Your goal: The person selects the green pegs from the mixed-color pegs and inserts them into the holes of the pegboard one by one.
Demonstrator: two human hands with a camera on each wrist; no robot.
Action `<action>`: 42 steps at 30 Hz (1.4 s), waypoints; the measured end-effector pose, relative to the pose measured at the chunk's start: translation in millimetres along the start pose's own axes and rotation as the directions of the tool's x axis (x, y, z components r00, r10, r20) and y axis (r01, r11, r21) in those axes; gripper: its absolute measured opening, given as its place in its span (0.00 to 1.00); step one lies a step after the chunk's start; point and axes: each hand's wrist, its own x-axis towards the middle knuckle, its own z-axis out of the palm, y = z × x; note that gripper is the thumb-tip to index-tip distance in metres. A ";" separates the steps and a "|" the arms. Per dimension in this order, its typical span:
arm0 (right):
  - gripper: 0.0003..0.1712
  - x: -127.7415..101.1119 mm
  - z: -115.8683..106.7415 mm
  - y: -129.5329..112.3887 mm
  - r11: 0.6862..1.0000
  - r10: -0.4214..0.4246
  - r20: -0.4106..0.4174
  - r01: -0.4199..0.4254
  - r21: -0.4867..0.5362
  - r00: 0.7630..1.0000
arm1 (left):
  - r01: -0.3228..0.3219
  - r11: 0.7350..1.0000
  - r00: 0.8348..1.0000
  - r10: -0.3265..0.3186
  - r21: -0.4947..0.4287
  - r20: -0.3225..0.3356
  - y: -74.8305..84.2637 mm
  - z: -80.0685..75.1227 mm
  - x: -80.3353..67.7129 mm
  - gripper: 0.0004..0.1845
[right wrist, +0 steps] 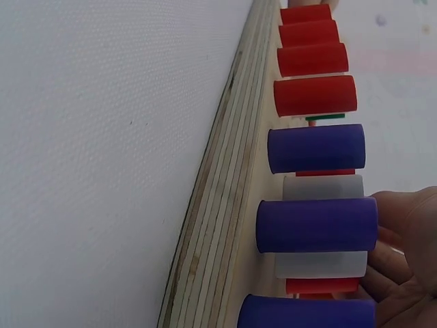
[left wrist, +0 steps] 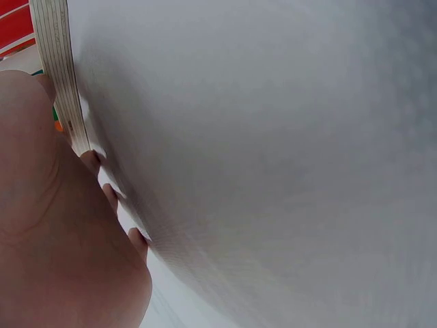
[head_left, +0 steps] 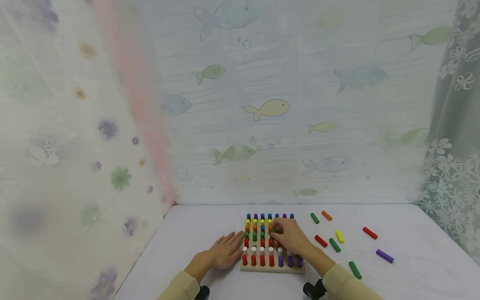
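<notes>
A wooden pegboard (head_left: 271, 270) carries rows of coloured pegs: blue and purple at the far end, then yellow, orange, green, red, white, and a red-and-purple front row. My right hand (head_left: 290, 236) is over the board's right half and pinches a green peg (head_left: 273, 231) between thumb and fingertips; whether its lower end sits in a hole is hidden. Beside the left edge, my left hand (head_left: 227, 251) lies palm down with straight fingers, its thumb against the board. The left wrist view shows that hand by the layered board edge (left wrist: 58, 68). Purple pegs (right wrist: 317, 225) partly cover the right hand in the right wrist view.
Loose pegs lie scattered on the white tabletop (head_left: 168, 250) right of the board, among them an orange peg (head_left: 326, 215), a yellow peg (head_left: 339, 236), a red peg (head_left: 370, 233), a purple peg (head_left: 385, 256) and a green peg (head_left: 354, 270). Patterned curtains (head_left: 300, 104) hang behind.
</notes>
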 end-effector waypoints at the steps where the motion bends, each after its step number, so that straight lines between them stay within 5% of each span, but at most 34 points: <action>1: 0.06 0.2 0.1 0.0 1.000 -0.005 -0.001 0.005 0.002 1.000 | 0.001 1.000 1.000 -0.001 0.001 -0.001 0.1 0.2 0.0 0.35; 22: 0.05 -0.4 0.5 3.9 0.996 -0.085 0.054 0.086 -0.014 0.995 | -0.012 1.000 1.000 0.012 -0.011 -0.029 -15.4 14.5 10.5 0.36; 42: 0.09 -2.9 -6.8 3.9 0.998 -0.067 0.137 0.066 0.015 0.988 | 0.011 1.000 1.000 -0.011 0.017 -0.012 -1.4 3.0 1.9 0.34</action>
